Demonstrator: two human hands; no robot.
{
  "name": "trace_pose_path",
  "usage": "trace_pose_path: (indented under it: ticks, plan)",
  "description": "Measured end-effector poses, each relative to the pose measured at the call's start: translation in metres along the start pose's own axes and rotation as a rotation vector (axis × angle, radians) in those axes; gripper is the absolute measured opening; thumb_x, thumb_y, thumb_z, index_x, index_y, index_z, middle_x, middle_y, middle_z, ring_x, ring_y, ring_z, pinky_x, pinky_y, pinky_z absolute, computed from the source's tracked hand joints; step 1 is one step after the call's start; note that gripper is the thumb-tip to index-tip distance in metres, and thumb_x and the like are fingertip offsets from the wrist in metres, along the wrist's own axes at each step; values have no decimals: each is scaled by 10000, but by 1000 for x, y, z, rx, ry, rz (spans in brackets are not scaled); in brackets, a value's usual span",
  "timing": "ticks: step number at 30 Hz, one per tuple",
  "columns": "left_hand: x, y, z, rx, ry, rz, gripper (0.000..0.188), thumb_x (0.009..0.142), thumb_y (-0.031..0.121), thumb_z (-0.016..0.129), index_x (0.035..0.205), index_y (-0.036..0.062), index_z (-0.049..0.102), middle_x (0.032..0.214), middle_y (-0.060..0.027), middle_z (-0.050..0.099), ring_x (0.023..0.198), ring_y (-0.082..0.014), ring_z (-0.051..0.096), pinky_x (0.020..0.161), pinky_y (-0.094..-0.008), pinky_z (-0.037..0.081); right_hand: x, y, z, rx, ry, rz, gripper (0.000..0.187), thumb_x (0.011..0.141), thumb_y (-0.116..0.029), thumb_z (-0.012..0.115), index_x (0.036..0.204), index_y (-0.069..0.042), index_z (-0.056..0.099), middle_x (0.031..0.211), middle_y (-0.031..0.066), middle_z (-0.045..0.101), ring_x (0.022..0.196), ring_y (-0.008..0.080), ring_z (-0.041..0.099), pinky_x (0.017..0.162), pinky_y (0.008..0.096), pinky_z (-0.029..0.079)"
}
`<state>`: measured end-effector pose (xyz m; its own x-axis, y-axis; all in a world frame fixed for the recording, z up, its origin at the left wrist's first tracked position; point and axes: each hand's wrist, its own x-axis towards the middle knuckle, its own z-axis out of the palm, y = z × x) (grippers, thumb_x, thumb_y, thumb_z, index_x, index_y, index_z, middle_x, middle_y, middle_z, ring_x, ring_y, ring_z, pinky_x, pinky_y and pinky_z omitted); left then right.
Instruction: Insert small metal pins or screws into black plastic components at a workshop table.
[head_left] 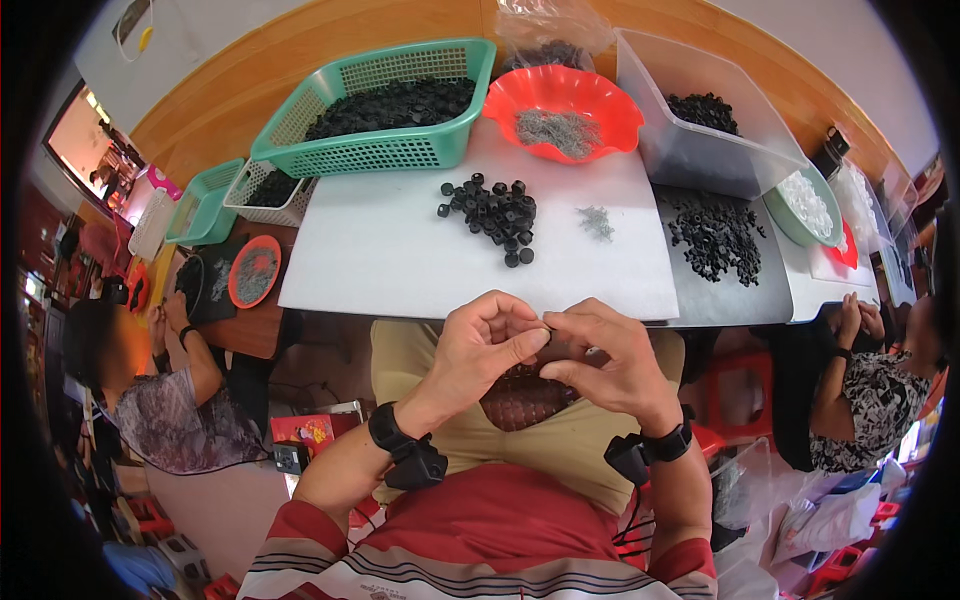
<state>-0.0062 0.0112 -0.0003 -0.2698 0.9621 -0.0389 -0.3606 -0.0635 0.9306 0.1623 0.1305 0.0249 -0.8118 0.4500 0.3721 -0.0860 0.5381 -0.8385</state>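
Observation:
In front of my body, just off the table's near edge, my two hands meet. My left hand [490,345] pinches a small black part [546,337] between thumb and fingers; most of it is hidden. My right hand [612,362] is close on the other side, its index fingertip by that part and its thumb apart below; nothing shows between them. Ahead on the white sheet [370,240] lies a loose pile of black knob-like parts [492,212]. To its right is a little heap of thin silvery metal pieces [596,224].
Along the back stand a green basket [365,155] of black parts, a red scalloped bowl [610,95] of metal pieces and a clear bin [715,160]. Small black pieces [715,238] lie on a dark mat at right. People sit working at left [170,410] and right [860,400].

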Motion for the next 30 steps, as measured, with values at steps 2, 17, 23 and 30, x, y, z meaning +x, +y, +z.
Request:
trace_pose_path:
  ticks: [2, 17, 23, 30]
  plan:
    - [1, 0, -7, 70, 58, 61, 191, 939, 43, 719, 1100, 3, 624, 1022, -60, 685, 865, -101, 662, 775, -251, 576, 6, 11, -3, -26, 52, -41, 271, 825, -58, 793, 1087, -32, 726, 890, 81, 661, 687, 163, 626, 600, 290, 508]
    - [30, 45, -42, 650, 267, 357, 169, 906, 22, 741, 1069, -8, 708, 979, -27, 690, 872, -67, 627, 770, -220, 530, 18, 60, -8, 113, 223, 152, 156, 901, -14, 721, 1054, 10, 726, 887, 28, 627, 673, 58, 498, 588, 218, 412]
    - [79, 123, -84, 1031, 445, 678, 198, 882, 65, 745, 1067, -2, 717, 981, -79, 721, 851, -133, 670, 758, -266, 548, 17, 60, -8, 113, 247, 153, 146, 897, -25, 727, 1037, 17, 728, 859, 20, 617, 690, 60, 489, 597, 222, 401]
    - [118, 171, -156, 1342, 625, 712, 262, 843, 107, 735, 1088, 14, 722, 1045, -163, 723, 884, -322, 694, 806, -414, 556, 18, 60, -6, 111, 240, 156, 137, 899, -26, 728, 1026, 27, 724, 868, 22, 619, 701, 66, 500, 606, 220, 404]
